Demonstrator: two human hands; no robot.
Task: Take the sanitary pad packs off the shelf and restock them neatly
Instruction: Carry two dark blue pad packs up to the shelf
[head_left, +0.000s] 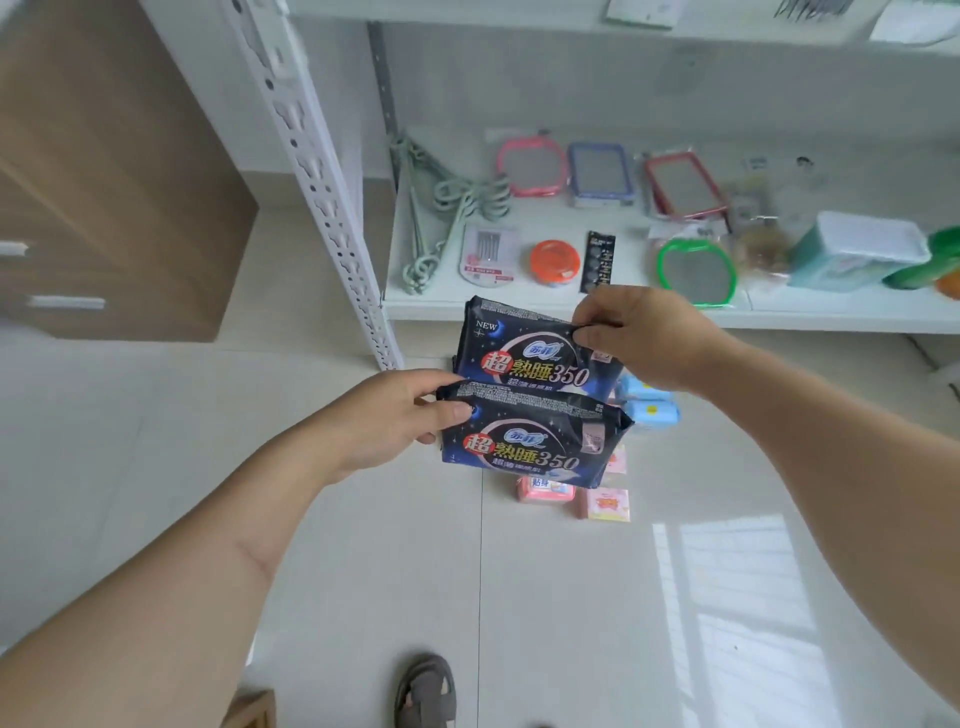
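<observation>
I hold two dark blue sanitary pad packs in front of the white shelf (571, 306). My left hand (395, 421) grips the nearer pack (535, 441) by its top left corner. My right hand (649, 338) pinches the farther pack (524, 358) at its upper right edge. Both packs hang upright, above the floor, the nearer one overlapping the lower part of the farther one. Below them on the tiled floor lie light blue packs (647, 402) and pink packs (545, 491), partly hidden behind the held ones.
The shelf carries green hangers (447, 218), small framed mirrors (602, 174), an orange round tin (555, 262), a green mirror (696, 273) and a teal box (857, 249). A perforated white upright (332, 208) stands on the left, a brown cabinet (104, 182) beyond. My sandalled foot (426, 691) is below.
</observation>
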